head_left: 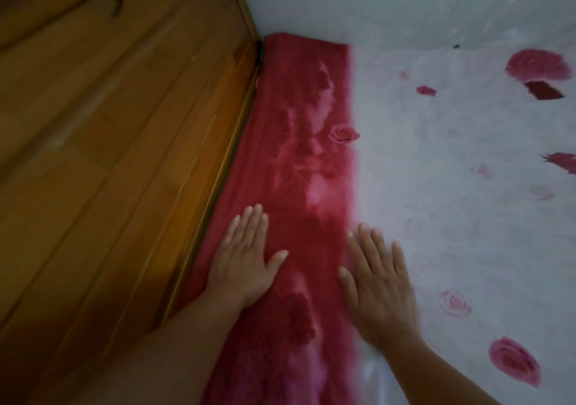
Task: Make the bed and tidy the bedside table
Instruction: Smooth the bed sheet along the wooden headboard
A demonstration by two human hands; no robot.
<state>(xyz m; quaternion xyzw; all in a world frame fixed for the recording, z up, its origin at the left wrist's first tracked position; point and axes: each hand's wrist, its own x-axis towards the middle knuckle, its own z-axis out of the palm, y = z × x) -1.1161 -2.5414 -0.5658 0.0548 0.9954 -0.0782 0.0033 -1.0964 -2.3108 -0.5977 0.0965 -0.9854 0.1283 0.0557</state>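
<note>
A: Left side?
B: Wooden headboard (118, 161), bed sheet (436, 186) butted against it, red band along that edge.
A: Hands?
B: Left hand (246, 264) flat on red, fingers spread, gripping nothing. Right hand (378, 286) flat, open, at the red-white border. Pale wall (405, 2) behind.

Dim, soft light; slight motion blur w/ wide-angle bending at edges; lower-left corner in shadow

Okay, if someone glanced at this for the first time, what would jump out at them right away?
Two bare hands pressed flat, fingers spread, low in the middle: the left hand on the deep red band of the bedsheet, the right hand where red fades to white. To the right, the white sheet is scattered with red roses. A wooden headboard fills the left side, tight against the red edge.
</note>
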